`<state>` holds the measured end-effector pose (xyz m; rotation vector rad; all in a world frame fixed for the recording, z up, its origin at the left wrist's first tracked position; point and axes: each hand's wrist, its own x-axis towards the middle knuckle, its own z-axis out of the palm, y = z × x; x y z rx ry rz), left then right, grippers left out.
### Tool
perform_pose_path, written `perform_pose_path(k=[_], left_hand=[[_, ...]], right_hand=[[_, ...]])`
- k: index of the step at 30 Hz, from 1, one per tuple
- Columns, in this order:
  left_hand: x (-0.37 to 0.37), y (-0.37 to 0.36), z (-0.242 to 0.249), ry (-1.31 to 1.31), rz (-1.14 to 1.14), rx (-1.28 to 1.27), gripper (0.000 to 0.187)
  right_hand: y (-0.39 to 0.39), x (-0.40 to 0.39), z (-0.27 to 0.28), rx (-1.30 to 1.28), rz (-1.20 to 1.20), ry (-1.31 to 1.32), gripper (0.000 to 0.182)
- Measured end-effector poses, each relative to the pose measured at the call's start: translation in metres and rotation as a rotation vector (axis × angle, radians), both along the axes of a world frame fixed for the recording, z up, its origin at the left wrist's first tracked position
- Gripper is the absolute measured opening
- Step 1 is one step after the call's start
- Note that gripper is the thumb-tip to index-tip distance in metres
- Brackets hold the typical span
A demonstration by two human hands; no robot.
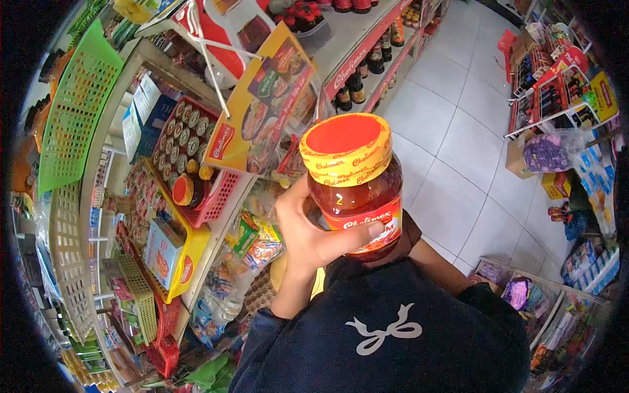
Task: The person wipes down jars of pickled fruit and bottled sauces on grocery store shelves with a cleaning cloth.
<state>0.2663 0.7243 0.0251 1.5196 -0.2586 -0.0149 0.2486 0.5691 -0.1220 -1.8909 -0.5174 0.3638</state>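
Observation:
My left hand [304, 226] is wrapped round a big jar [357, 193] with dark red contents, its thumb lying across the red Cholimex label. The jar stands nearly upright in front of my chest. Its lid [347, 147] is yellow at the rim and red on top, and is on the jar. My right forearm [442, 265] comes in from the right toward the jar's underside. The fingers of my right hand are hidden behind and below the jar, so whether they touch it cannot be seen.
Left of me, a shelf holds a red basket [219, 196] with a smaller jar [187, 190], a yellow tray [187, 265] and several cans [187, 134]. A Cholimex sign [265, 101] hangs close behind the jar. Bottled goods [354, 88] line the far shelf; tiled floor [458, 144] runs to the right.

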Motion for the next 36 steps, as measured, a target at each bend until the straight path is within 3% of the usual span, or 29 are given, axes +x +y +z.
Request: perform_pose_path(k=[2,6,10,13,14,15,17,18,20,21,23,25,27,29,30,32,33,35,36], left_hand=[[-0.001,0.004,0.0,0.005,0.027,0.002,0.057],[-0.006,0.017,0.003,-0.274,0.087,0.095,0.062],[-0.011,0.039,-0.005,-0.104,0.276,-0.005,0.065],[-0.014,0.059,-0.029,-0.203,0.599,-0.003,0.067],[-0.013,0.064,-0.042,-0.285,0.807,0.063,0.066],[-0.012,0.055,-0.042,-0.262,1.032,-0.043,0.056],[0.005,0.06,-0.046,-0.514,1.318,-0.222,0.046],[0.009,0.067,-0.044,-0.491,1.314,-0.283,0.044],[0.022,0.086,-0.035,-0.532,1.325,-0.248,0.045],[0.031,0.097,-0.03,-0.552,1.326,-0.232,0.046],[0.055,0.129,-0.036,-0.694,1.374,-0.035,0.053],[0.081,0.149,-0.039,-0.65,1.434,0.058,0.059],[0.119,0.177,-0.051,-0.607,1.467,0.037,0.066],[0.132,0.159,-0.026,-0.604,1.212,-0.089,0.065],[0.147,0.166,-0.034,-0.623,1.335,0.09,0.062],[0.181,0.195,-0.07,-0.638,1.562,0.463,0.058],[0.19,0.205,-0.085,-0.607,1.546,0.502,0.058],[0.205,0.217,-0.098,-0.58,1.537,0.584,0.059],[0.211,0.22,-0.098,-0.58,1.547,0.622,0.059]], right_hand=[[0.006,0.002,-0.014,0.023,0.008,0.018,0.042],[0.022,0.009,-0.061,0.104,0.014,0.059,0.04],[0.032,0.012,-0.13,0.218,0.052,0.068,0.038],[0.031,0.01,-0.14,0.313,0.049,0.117,0.037],[0.031,0.007,-0.132,0.352,0.027,0.188,0.037],[0.031,0.003,-0.108,0.412,-0.065,0.475,0.035],[0.031,0.002,-0.113,0.375,-0.056,0.532,0.031],[0.027,0.011,-0.144,0.288,0.045,0.289,0.028],[0.028,0.017,-0.148,0.279,0.075,0.248,0.025],[0.031,0.011,-0.124,0.354,0.003,0.454,0.024],[0.031,0.008,-0.13,0.524,-0.069,0.77,0.028],[0.031,0.018,-0.184,0.722,-0.057,0.982,0.042],[0.037,0.024,-0.18,0.564,0.061,0.792,0.03],[0.038,0.028,-0.183,0.463,0.142,0.519,0.024],[0.04,0.028,-0.202,0.441,0.17,0.342,0.024],[0.037,0.033,-0.215,0.364,0.133,0.358,0.039],[0.035,0.035,-0.22,0.325,0.115,0.366,0.046],[0.033,0.036,-0.161,0.421,-0.031,0.897,0.082],[0.033,0.033,-0.124,0.156,0.139,0.329,0.054]])
